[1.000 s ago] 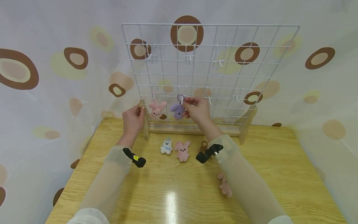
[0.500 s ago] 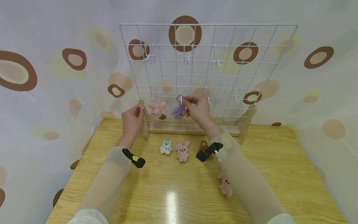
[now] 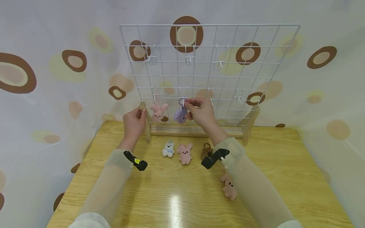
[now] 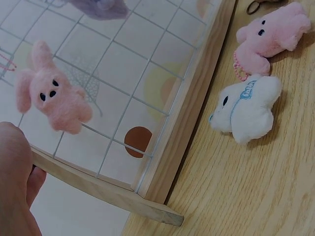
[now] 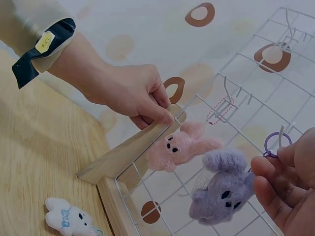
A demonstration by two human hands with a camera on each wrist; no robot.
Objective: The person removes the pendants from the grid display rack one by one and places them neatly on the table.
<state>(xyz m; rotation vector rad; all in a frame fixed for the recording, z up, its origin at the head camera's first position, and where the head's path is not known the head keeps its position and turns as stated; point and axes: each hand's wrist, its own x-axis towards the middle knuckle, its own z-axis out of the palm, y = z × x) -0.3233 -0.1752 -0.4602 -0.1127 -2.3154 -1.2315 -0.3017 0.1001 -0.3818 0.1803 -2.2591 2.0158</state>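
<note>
My right hand [image 3: 201, 110] pinches the purple ring [image 5: 275, 144] of a purple bunny plush keychain [image 5: 224, 189]. The ring is around the tip of a white hook on the wire grid [image 3: 196, 76], and the plush dangles below. My left hand [image 3: 135, 124] grips the top of the wooden side post [image 4: 108, 191] at the grid's left, thumb on the near side. Close by, a pink bunny plush keychain [image 4: 56, 96] hangs from another hook by its bead chain. My right fingers partly cover the purple plush in the head view.
On the wooden table [image 3: 171, 183] lie a white plush [image 3: 168, 149], a pink plush [image 3: 185, 154], a brown plush [image 3: 206, 152] and another pink plush [image 3: 229, 186] partly behind my right forearm. More hooks [image 3: 219, 64] jut from the grid.
The purple plush has dropped slightly and turned, and its ring sits a little lower on the hook. My left hand keeps its grip on the post. The head view has shifted slightly.
</note>
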